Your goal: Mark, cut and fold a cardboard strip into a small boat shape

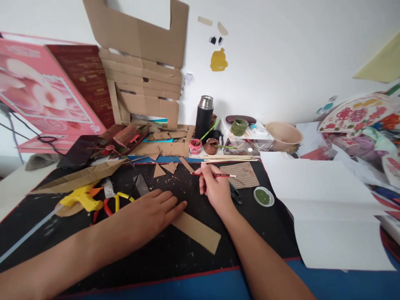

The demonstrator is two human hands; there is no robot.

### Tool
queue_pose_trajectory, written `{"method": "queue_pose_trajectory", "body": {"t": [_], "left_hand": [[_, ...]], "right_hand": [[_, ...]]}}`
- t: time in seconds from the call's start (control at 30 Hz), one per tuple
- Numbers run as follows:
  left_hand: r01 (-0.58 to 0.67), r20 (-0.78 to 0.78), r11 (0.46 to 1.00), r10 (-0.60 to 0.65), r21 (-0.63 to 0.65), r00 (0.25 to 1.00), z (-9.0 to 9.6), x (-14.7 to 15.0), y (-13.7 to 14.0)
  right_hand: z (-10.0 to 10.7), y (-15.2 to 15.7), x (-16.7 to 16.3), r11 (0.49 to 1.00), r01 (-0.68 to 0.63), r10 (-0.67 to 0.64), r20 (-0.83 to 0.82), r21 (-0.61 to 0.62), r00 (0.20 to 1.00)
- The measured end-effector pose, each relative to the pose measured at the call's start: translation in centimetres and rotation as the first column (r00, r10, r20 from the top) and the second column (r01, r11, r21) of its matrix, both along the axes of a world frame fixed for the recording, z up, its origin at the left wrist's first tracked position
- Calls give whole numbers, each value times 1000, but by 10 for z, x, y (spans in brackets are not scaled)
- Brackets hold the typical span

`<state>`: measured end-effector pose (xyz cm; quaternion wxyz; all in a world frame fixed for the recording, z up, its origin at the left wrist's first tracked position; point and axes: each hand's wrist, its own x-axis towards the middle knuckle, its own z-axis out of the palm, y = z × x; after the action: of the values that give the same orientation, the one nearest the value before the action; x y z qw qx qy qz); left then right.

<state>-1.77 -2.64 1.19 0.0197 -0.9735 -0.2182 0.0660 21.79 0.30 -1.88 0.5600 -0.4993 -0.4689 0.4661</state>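
Observation:
My left hand (156,210) lies flat, palm down, with its fingers stretched out over one end of a tan cardboard strip (200,233). The strip's other end points toward the lower right. In the fingers of my right hand (215,185) is a thin red-and-black pencil (218,175) with a white end, its tip toward the left. Small cardboard offcuts (159,170) lie just beyond the hands on the black mat (131,262). Partly behind my right wrist sits a dark utility knife (236,194). A corrugated cardboard piece (242,175) rests beside my right hand.
To the left lie a yellow glue gun (83,198) and red-and-yellow pliers (117,203). Paint jars (195,146) and a black flask (203,118) stand at the back. A green paint lid (264,196) and white paper sheets (331,225) are on the right.

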Motion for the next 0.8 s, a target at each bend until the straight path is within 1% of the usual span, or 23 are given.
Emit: {"method": "queue_pose_trajectory", "body": {"t": [0.1, 0.13, 0.23, 0.3, 0.37, 0.47, 0.5, 0.57, 0.63, 0.73, 0.8], "left_hand": [[70, 35, 994, -73, 86, 997, -1, 22, 3], [103, 60, 986, -111, 128, 992, -3, 28, 5], [146, 108, 956, -178, 255, 978, -10, 42, 10], [171, 121, 939, -215, 297, 969, -14, 46, 12], [158, 150, 939, -211, 304, 966, -17, 46, 10], [106, 233, 965, -163, 241, 959, -20, 44, -5], [110, 270, 975, -161, 193, 949, -22, 43, -12], [158, 328, 985, -173, 72, 928, -30, 45, -25], [157, 381, 988, -143, -5, 913, -40, 47, -34], [129, 388, 990, -94, -64, 917, -53, 49, -36], [129, 390, 986, -79, -104, 917, -55, 47, -34]], "right_hand": [[0, -1, -1, 1000, -6, 6, 6, -6, 1000], [0, -1, -1, 1000, -5, 5, 9, -9, 1000], [1, -1, -2, 1000, 1, -1, 24, -12, 1000], [2, -1, -2, 1000, 5, -5, 29, -12, 1000], [2, -1, -3, 1000, 8, -8, 29, -14, 1000], [2, -2, -3, 1000, 4, -4, 37, -20, 999], [2, -3, -3, 1000, 3, -2, 41, -18, 999], [2, -3, -3, 1000, -4, 4, 46, -13, 999], [1, -3, -4, 1000, -5, 5, 45, -8, 999], [-1, -2, -4, 1000, 8, -7, 40, -12, 999], [-1, -1, -3, 1000, 18, -17, 38, -21, 999]]}}
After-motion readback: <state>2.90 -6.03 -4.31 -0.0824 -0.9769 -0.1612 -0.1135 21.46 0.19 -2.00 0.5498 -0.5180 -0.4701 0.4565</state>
